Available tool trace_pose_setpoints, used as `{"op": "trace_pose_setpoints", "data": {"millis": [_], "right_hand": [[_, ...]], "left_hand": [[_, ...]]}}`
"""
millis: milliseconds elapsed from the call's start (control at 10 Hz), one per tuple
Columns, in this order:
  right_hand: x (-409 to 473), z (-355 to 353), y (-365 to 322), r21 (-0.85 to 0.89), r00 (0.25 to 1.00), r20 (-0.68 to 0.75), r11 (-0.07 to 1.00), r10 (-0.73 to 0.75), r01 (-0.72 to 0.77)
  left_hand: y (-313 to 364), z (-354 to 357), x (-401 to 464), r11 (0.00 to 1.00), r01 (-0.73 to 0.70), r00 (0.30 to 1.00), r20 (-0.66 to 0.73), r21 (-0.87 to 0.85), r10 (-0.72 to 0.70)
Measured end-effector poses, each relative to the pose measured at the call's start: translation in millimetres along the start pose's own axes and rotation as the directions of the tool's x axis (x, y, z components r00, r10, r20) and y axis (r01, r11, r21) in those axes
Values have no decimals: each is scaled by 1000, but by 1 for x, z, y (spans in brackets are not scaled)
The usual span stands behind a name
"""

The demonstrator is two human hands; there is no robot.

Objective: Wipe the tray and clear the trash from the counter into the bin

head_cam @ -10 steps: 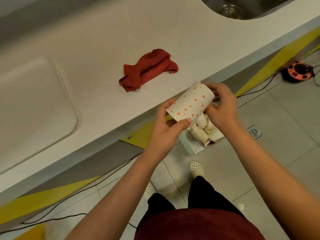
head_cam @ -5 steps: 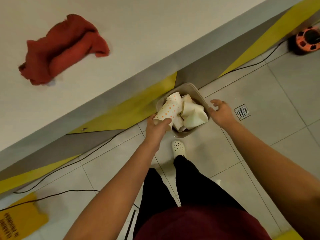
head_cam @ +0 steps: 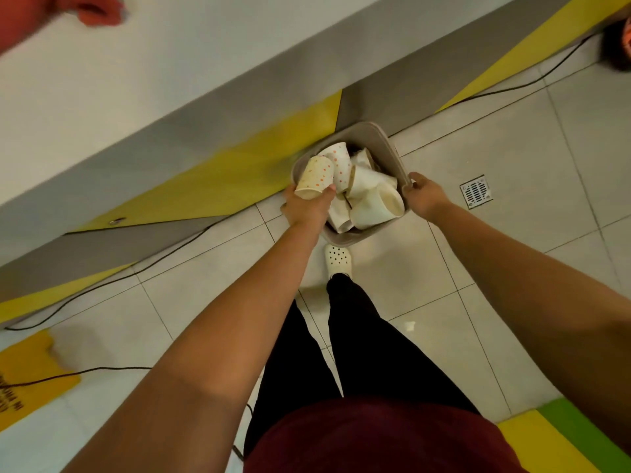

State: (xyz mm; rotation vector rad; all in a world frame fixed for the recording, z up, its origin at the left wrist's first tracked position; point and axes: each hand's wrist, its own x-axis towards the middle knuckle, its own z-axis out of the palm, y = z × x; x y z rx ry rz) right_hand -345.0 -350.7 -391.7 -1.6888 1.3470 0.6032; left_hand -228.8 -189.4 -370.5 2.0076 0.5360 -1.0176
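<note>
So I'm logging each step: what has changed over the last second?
The left hand carried the dotted cup down from counter height to the bin, still gripping it. The right hand let go of the cup and took hold of the bin's rim. The bin stays on the floor, full of cups.

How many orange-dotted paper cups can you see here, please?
2: one dotted cup gripped by the left hand over the bin; another lying inside. More may be buried.

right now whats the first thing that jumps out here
The small grey bin on the floor by the counter base, heaped with paper cups. The left hand holds an orange-dotted cup over it while the right hand grips its rim. A red cloth lies on the counter, top left.
</note>
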Motion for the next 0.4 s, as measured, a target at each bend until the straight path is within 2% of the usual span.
{"op": "trace_pose_setpoints", "data": {"millis": [200, 300, 400], "right_hand": [[3, 0, 2, -45, 1000, -8, 999, -10, 10], [-1, 0, 1, -66, 1000, -4, 998, -13, 12], [-12, -2, 1, -24, 997, -70, 1000, 12, -14]], "left_hand": [[-17, 3, 1, 979, -84, 980, 191, 185, 48], [-22, -4, -3, 970, -109, 986, 149, 218, 77], [-25, -20, -8, 952, -71, 988, 154, 296, 26]]}}
